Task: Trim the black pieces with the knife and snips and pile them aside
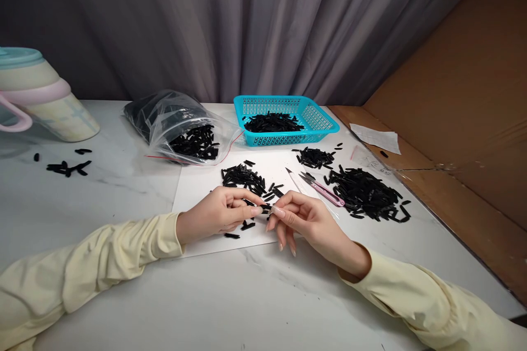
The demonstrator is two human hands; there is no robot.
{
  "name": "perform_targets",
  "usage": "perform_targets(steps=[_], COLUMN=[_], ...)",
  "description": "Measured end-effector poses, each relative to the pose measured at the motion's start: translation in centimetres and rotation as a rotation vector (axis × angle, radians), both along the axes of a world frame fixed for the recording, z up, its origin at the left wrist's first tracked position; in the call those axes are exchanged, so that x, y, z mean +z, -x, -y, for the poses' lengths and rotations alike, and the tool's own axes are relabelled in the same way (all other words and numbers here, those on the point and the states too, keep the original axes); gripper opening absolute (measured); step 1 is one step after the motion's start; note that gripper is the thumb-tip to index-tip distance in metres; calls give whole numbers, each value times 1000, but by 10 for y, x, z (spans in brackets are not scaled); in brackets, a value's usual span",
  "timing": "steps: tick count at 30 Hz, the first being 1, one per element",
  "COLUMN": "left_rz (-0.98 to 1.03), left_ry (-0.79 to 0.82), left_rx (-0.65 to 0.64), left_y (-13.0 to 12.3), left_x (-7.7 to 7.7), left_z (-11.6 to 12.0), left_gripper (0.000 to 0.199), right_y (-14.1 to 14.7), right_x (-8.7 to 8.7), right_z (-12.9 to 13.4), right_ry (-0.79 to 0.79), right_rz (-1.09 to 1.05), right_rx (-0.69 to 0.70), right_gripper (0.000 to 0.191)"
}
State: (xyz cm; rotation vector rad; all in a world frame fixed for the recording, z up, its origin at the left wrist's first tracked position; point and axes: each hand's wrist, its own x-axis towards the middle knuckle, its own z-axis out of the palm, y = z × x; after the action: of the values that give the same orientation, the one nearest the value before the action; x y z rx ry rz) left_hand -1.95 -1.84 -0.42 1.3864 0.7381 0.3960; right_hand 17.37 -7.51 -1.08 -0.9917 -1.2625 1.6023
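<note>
Between my two hands is a small black strip-like piece [266,209]; its exact kind is too small to tell. My left hand [224,209] pinches its left end between thumb and forefinger. At the other end, my right hand [302,218] has thumb and forefinger closed, with its lower fingers hanging loose. Both are above a white sheet [197,225], where a loose pile of similar black pieces [244,176] lies just behind the fingers. Pink-handled thread snips [325,192] and a slim white pointed tool [294,178] rest right of that pile.
Behind stand a turquoise basket [288,140] and a clear zip bag [164,134], both holding black pieces. A large black heap [366,192] and a smaller one [316,157] lie right. A tumbler [45,93] stands left, near scattered pieces [68,169]. Cardboard [461,104] borders the right side.
</note>
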Motion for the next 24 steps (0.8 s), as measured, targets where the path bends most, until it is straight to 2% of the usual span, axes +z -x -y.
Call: perform_targets(steps=[24], left_rz=[-24], left_ry=[-20], left_rx=[8], left_y=[-1], left_x=[4], left_z=[0], left_gripper=[26], right_y=[0], right_x=[-4], right_z=[5], right_ry=[-94], right_rz=[161], right_rx=[-51], right_gripper=[23])
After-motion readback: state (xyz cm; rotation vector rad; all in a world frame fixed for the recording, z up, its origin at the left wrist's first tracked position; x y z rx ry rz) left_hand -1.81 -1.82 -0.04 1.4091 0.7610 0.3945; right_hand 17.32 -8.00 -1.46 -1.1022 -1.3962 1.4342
